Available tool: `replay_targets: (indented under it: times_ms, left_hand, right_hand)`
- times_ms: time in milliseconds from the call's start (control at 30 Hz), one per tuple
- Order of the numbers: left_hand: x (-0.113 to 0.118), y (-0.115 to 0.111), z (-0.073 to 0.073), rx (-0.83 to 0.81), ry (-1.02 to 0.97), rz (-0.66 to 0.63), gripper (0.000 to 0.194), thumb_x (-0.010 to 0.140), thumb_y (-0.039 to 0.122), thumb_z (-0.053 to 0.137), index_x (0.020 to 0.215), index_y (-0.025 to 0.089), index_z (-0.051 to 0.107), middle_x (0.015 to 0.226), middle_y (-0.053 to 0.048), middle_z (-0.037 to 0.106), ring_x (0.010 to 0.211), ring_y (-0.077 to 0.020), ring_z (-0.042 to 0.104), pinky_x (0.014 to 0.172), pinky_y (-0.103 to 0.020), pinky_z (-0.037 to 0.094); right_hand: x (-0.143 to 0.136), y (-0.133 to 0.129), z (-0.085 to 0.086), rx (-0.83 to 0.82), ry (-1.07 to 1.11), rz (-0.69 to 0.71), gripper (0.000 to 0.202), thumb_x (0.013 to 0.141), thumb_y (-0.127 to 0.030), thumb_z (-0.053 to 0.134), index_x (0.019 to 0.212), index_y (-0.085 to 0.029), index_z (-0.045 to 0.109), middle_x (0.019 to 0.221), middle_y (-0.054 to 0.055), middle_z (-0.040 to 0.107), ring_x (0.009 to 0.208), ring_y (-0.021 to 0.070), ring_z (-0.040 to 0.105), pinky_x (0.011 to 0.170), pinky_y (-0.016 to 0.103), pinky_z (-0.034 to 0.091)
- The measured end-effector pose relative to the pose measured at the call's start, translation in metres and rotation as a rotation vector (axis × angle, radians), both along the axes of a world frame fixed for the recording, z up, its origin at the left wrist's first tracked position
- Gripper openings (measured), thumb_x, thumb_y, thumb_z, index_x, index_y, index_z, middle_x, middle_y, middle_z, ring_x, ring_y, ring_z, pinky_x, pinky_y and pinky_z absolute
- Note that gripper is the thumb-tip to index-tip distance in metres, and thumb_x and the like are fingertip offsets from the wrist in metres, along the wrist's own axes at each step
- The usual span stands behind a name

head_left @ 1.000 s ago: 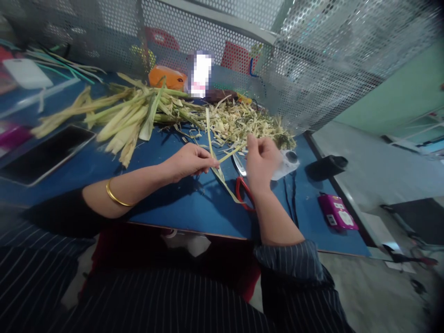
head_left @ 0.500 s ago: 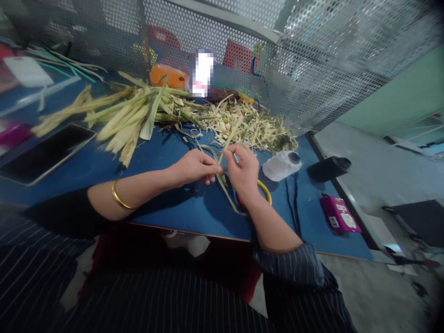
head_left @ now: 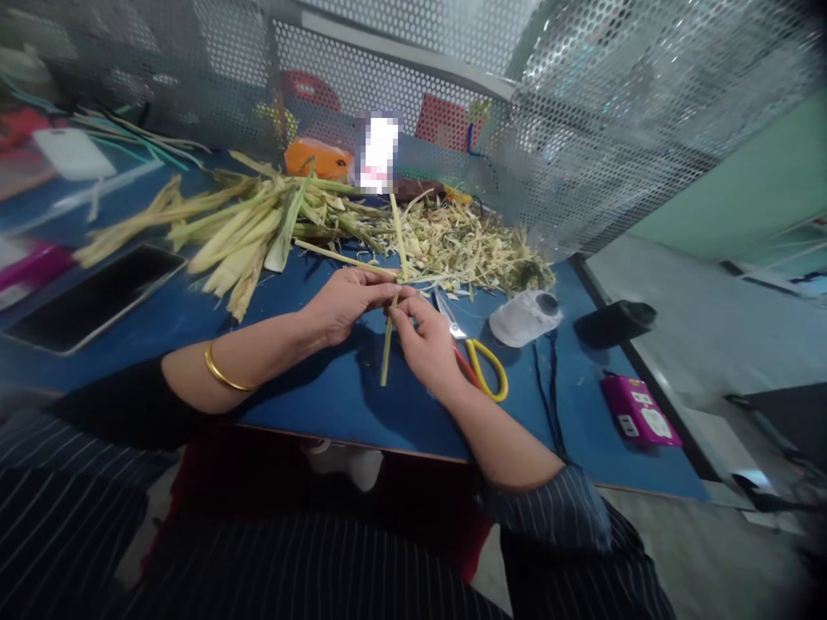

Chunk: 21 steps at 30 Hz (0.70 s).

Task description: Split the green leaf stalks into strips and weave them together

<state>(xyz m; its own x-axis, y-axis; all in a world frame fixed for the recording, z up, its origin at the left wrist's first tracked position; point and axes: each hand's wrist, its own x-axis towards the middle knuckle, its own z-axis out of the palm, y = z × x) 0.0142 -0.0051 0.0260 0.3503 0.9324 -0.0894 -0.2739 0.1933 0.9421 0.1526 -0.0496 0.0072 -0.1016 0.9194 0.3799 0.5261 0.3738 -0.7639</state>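
Thin green-yellow plant strips (head_left: 399, 237) cross between my hands above the blue table, some reaching up and left, one hanging down. My left hand (head_left: 352, 303) is closed, pinching the strips where they cross. Just right of it, my right hand (head_left: 423, 336) is closed on the strips too, fingertips nearly touching the left ones. Scissors (head_left: 488, 366) with yellow and red handles lie beside my right wrist, partly hidden by it. Beyond my hands is a heap of shredded strips (head_left: 458, 241); to the left lies a bundle of long husks (head_left: 245, 215).
A white spool (head_left: 526, 319), a black roll (head_left: 613, 323), dark cords (head_left: 546, 396) and a purple packet (head_left: 639, 409) are on the right. A dark tablet-like object (head_left: 96, 293) lies left. Behind stand an orange object (head_left: 316, 161) and a perforated metal screen (head_left: 401, 73).
My right hand has moved left and down, uncovering the scissors' blades. The strips have turned, and now spread out in several directions from my fingertips.
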Motion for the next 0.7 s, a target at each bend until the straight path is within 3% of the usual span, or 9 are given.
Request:
replay_targets:
  times_ms: [200,433,600,700]
  left_hand:
    - [0.0013,0.0018,-0.0048,0.002,-0.068,0.093,0.021,0.057,0.015,0.082,0.077,0.011,0.075,0.072,-0.004,0.07,0.069,-0.0124,0.06,0.07,-0.027,0.047]
    - [0.0025,-0.0033,-0.0028,-0.03,-0.088,0.098,0.024,0.055,0.012,0.082,0.078,0.012,0.075,0.068,-0.003,0.068,0.068,-0.0128,0.06,0.072,-0.028,0.046]
    - [0.0005,-0.0004,0.0011,-0.073,-0.057,0.079,0.015,0.061,0.014,0.079,0.073,0.01,0.072,0.071,-0.004,0.069,0.068,-0.0113,0.06,0.069,-0.025,0.047]
    - [-0.0034,0.0031,0.0042,-0.114,-0.014,0.047,0.009,0.067,0.014,0.073,0.075,0.01,0.069,0.073,-0.005,0.068,0.068,-0.0115,0.061,0.067,-0.025,0.049]
  right_hand:
    - [0.0028,0.0001,0.0038,0.05,-0.014,0.125,0.023,0.088,-0.023,0.042,0.066,-0.023,0.036,0.08,0.003,0.049,0.085,0.0176,0.05,0.082,0.03,0.041]
    - [0.0029,0.0006,0.0018,0.109,-0.068,0.175,0.023,0.087,-0.018,0.043,0.067,-0.024,0.034,0.08,0.004,0.046,0.084,0.0186,0.047,0.08,0.032,0.041]
    - [0.0005,-0.0033,0.0014,0.164,-0.181,0.149,0.022,0.091,-0.022,0.045,0.07,-0.022,0.041,0.086,0.005,0.052,0.086,0.0181,0.051,0.079,0.031,0.041]
    - [0.0053,-0.0073,0.0086,0.3,-0.346,0.022,0.022,0.095,-0.03,0.047,0.075,-0.022,0.05,0.083,0.004,0.059,0.083,0.0181,0.054,0.079,0.032,0.038]
